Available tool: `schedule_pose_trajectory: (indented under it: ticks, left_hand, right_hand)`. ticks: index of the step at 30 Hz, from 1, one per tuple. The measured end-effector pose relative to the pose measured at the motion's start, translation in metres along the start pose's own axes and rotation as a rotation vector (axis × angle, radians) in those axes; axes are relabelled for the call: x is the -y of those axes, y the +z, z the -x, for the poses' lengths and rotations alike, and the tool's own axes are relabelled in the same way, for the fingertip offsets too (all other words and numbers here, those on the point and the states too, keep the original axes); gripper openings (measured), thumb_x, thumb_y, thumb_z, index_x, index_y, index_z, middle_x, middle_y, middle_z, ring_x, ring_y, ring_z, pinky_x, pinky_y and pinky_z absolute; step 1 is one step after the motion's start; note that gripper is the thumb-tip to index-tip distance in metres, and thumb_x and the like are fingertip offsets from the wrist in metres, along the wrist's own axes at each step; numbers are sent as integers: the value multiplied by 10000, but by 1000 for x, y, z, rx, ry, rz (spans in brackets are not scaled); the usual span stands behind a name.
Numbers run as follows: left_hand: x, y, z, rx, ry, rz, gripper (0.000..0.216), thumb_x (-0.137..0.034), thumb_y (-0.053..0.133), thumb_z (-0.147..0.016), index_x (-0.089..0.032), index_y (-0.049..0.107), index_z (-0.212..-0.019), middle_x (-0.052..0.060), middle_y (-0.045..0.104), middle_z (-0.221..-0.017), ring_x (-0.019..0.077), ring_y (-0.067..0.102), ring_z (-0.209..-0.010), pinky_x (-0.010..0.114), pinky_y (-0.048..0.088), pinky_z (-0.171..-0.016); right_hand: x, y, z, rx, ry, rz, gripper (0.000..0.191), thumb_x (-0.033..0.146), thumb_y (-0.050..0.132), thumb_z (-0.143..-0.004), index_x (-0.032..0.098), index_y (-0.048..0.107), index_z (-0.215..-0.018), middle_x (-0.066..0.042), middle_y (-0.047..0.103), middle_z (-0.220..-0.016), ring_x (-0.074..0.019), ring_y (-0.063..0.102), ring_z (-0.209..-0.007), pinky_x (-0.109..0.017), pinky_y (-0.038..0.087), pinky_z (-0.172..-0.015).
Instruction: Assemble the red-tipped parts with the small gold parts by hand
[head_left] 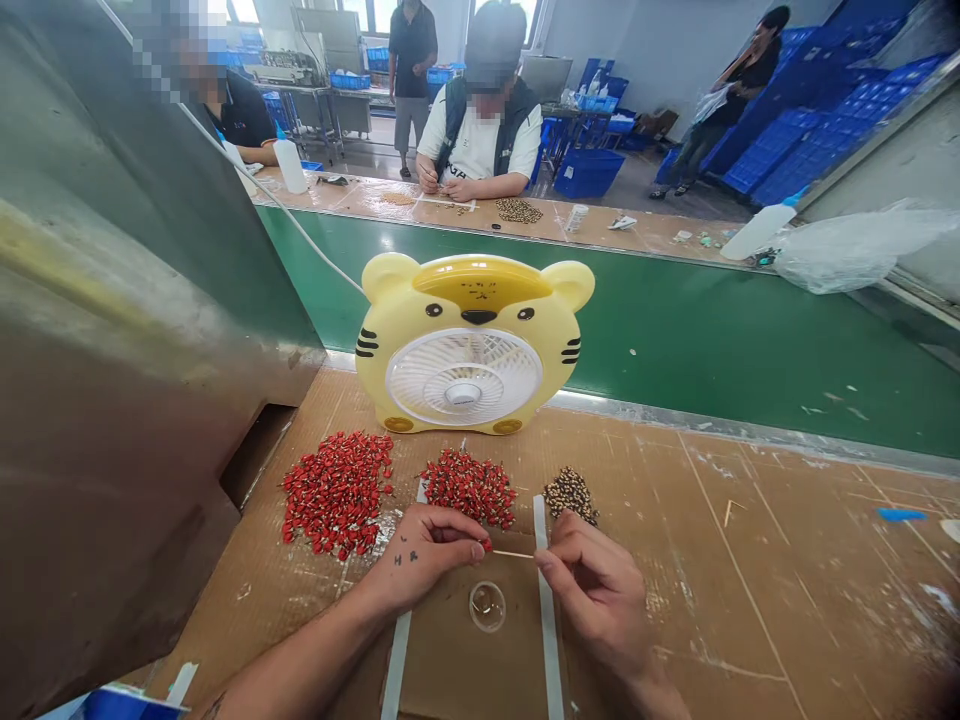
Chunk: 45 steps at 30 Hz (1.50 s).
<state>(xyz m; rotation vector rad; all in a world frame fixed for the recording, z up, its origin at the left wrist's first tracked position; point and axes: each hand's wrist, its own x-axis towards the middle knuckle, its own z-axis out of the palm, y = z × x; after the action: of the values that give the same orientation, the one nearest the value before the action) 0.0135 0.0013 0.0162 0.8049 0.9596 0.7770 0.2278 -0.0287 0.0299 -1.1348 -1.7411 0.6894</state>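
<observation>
One big brown bench (750, 590) is filling the lower part of the frame. One yellow fan (463, 394) with an animal face is standing on it, near the middle. Two hands are working at the lower middle: the left hand (431, 550) and the right hand (600, 580). The red bit they are working on is sitting at the left hand's fingertips, a little to the left of the right hand.

Two heaps of red bits are lying higher up: a bigger heap (334, 495) at lower left and a smaller heap (469, 490) just above the left hand. One heap of gold and black bits (568, 492) is lying just above the right hand. There are too many bits to count. One small clear cup (473, 608) is sitting below the hands.

The right hand is pinching the right end of one thin stick (516, 554), its thumb and finger nearly closed. The left hand is pinching narrowly too, holding the one tiny red bit (487, 546) at the stick's left end.
</observation>
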Motion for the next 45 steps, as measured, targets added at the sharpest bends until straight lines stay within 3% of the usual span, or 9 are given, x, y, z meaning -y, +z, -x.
schedule_pose_trajectory:
  ticks: [5,7,13,18,26,31,36,39,45]
  left_hand:
    - [0,-2,-1,-9,25,4,131,-213,829,-635,-164,786,-748,16,733,-657,112,619,-603,201,444,-614]
    - [2,-4,-3,-19,31,9,137,-219,834,-639,-163,786,-755,23,740,-683,118,629,-633,201,449,-627]
    - [11,-11,-8,-30,44,78,173,-243,835,-670,-165,781,-815,29,745,-700,126,639,-669,210,459,-669]
    - [8,-9,-7,-7,53,100,173,-246,835,-669,-160,778,-808,27,740,-691,124,634,-660,213,457,-667]
    - [8,-10,-8,5,79,108,202,-260,839,-662,-143,771,-811,36,738,-698,126,635,-648,225,465,-670]
    - [7,-9,-8,1,86,103,184,-246,826,-670,-140,766,-809,27,728,-685,116,629,-638,218,467,-671]
    - [3,-6,-6,-2,95,93,185,-241,829,-660,-139,764,-799,23,723,-689,112,627,-636,216,472,-666]
    - [2,-5,-5,5,109,83,191,-249,834,-654,-137,765,-793,26,724,-695,113,625,-636,214,473,-659]
    - [1,-4,-5,22,151,64,213,-276,837,-649,-141,773,-801,35,733,-697,132,635,-634,240,499,-667]
  right_hand:
    - [2,-5,-6,409,-46,92,278,284,608,-906,186,550,-652,3,521,-639,-151,506,-645,-269,365,-594]
    - [-1,-10,-10,467,3,153,291,350,628,-901,188,581,-664,-4,551,-658,-158,526,-657,-267,382,-597]
    - [-28,-36,-22,117,104,457,163,231,535,-952,194,692,-972,-69,661,-881,-224,578,-848,-341,464,-749]
    - [-41,-27,-28,166,91,673,141,156,597,-899,192,733,-901,-72,649,-848,-255,548,-862,-372,470,-755]
    - [-45,-16,-32,163,146,726,166,151,555,-892,173,713,-846,-76,646,-805,-252,551,-837,-365,468,-753]
    - [-44,-17,-30,46,131,567,167,219,548,-868,181,687,-783,-58,659,-760,-232,587,-775,-342,462,-710]
    - [-37,-2,-18,-99,352,46,139,309,635,-828,188,684,-779,-30,696,-709,-177,634,-623,-262,495,-574]
    - [-30,11,-14,-72,342,-192,104,297,700,-790,195,723,-787,-41,719,-750,-179,669,-687,-251,535,-620]
    - [-19,26,-11,34,343,-351,104,260,763,-763,226,778,-860,-57,735,-851,-179,684,-786,-251,561,-694]
